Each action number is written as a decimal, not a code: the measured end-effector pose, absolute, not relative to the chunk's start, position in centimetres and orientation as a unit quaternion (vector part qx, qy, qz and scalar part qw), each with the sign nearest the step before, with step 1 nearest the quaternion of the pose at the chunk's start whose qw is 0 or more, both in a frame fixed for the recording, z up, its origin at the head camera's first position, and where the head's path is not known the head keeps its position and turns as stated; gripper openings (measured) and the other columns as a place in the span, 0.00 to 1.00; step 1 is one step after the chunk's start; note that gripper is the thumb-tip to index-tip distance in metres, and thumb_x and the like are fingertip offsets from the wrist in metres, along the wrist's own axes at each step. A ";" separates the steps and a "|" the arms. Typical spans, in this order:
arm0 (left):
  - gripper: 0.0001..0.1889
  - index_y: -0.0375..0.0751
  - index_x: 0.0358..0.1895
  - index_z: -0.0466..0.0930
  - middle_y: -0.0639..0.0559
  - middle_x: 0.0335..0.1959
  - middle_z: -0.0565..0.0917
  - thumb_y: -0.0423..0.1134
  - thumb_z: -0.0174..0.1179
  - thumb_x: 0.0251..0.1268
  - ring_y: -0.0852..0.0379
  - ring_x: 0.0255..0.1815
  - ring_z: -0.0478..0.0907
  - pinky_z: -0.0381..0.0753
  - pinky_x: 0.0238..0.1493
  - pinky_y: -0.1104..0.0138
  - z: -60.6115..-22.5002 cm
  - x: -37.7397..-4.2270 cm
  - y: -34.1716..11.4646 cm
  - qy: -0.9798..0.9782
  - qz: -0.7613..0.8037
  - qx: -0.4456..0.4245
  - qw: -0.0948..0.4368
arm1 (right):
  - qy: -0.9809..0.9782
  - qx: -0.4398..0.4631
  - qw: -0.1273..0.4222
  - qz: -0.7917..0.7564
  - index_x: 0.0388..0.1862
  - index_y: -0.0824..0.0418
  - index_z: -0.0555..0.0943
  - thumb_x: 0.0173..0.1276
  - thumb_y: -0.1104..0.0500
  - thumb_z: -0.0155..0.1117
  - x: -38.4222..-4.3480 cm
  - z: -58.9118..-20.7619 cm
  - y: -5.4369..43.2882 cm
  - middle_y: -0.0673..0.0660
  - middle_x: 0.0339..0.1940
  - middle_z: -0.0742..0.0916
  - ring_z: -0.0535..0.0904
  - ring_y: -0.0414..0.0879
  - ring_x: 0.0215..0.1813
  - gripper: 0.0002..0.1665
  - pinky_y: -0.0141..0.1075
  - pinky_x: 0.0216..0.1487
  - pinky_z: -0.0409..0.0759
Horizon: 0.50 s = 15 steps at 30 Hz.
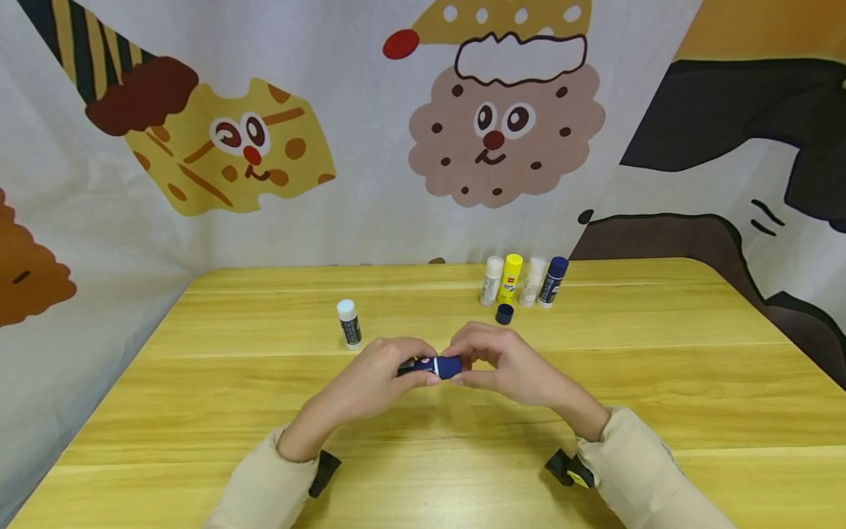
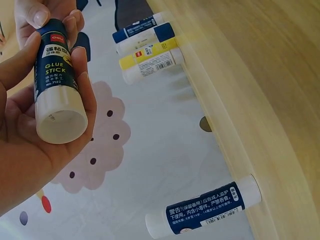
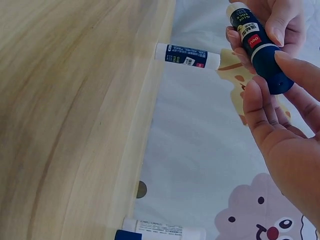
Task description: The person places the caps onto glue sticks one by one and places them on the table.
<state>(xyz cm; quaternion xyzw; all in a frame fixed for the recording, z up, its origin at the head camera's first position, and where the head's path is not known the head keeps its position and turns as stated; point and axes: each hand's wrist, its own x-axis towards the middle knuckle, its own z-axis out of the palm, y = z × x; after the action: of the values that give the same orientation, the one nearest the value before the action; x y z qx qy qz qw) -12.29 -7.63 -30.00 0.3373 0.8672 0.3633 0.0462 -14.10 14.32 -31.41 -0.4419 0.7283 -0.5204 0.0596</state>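
My left hand grips a dark blue glue stick round its body, the translucent white base pointing out of the grasp. The other end wears a blue cap, which my right hand pinches between thumb and fingertips. The stick lies roughly level between both hands, above the table. A white band shows where cap and body meet. Beyond the left hand, another glue stick with a dark label and white top stands upright.
Toward the table's back edge stand a white glue stick, a yellow one, a whitish one and a navy-capped one. A loose navy cap sits before them. Behind the wooden table hangs a printed curtain.
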 end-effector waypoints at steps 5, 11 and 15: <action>0.10 0.38 0.43 0.80 0.56 0.31 0.79 0.38 0.58 0.62 0.64 0.22 0.68 0.71 0.25 0.71 -30.0 -12.3 -7.6 0.866 0.364 0.339 0.051 | 0.723 -0.450 0.053 -0.521 0.43 0.69 0.78 0.57 0.74 0.62 -14.0 -31.4 14.2 0.58 0.38 0.79 0.74 0.46 0.35 0.14 0.37 0.37 0.78; 0.10 0.38 0.44 0.80 0.56 0.31 0.79 0.39 0.58 0.62 0.64 0.22 0.67 0.70 0.24 0.71 -30.0 -12.3 -7.7 0.866 0.363 0.341 0.051 | 0.721 -0.453 0.046 -0.522 0.43 0.70 0.79 0.56 0.76 0.62 -14.0 -31.5 14.2 0.59 0.38 0.79 0.74 0.45 0.35 0.15 0.36 0.37 0.78; 0.10 0.38 0.43 0.79 0.56 0.31 0.79 0.39 0.57 0.63 0.64 0.22 0.67 0.70 0.24 0.72 -30.0 -12.3 -7.7 0.864 0.365 0.344 0.052 | 0.718 -0.457 0.044 -0.523 0.43 0.70 0.79 0.55 0.76 0.63 -14.1 -31.6 14.2 0.59 0.38 0.79 0.74 0.45 0.34 0.15 0.36 0.36 0.78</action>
<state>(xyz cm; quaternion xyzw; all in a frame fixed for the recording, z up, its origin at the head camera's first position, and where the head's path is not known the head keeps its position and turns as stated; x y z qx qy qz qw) -12.34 -7.68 -30.00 0.3436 0.8637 0.3651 0.0520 -14.08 14.19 -31.55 -0.4567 0.7181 -0.5233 0.0435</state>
